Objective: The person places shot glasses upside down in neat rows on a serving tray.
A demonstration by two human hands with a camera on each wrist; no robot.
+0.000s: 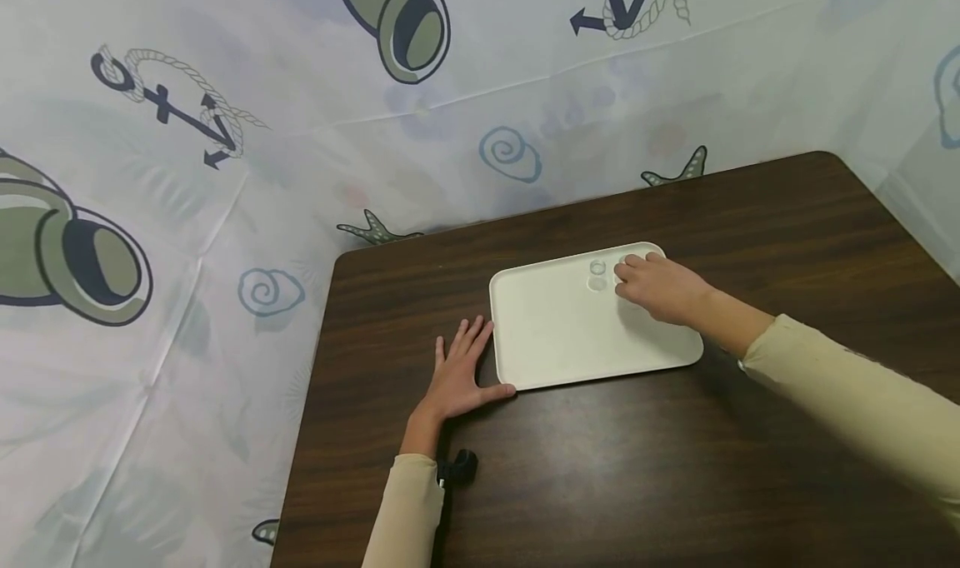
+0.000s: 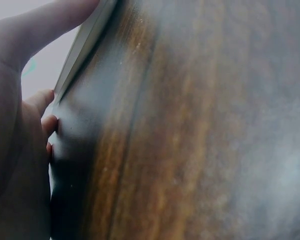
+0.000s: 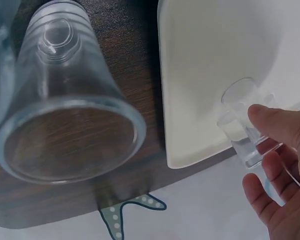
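A white tray (image 1: 558, 335) lies on the dark wooden table. My left hand (image 1: 456, 381) rests at its near left corner, fingers spread, thumb touching the rim. On the tray's far right part, my right hand (image 1: 660, 289) reaches down. In the right wrist view, its thumb and fingers pinch a small clear glass (image 3: 246, 150), partly hidden by the fingertips. To the left of that hand, another small clear glass (image 1: 597, 275) stands on the tray. The outlines of clear glass overlap near the thumb, so which rim belongs to which is hard to tell.
In the right wrist view, a large clear tumbler-like vessel (image 3: 70, 112) is beside the tray, with part of another clear object (image 3: 0, 65) at the left edge. A patterned cloth (image 1: 450, 147) hangs behind the table (image 1: 600, 468).
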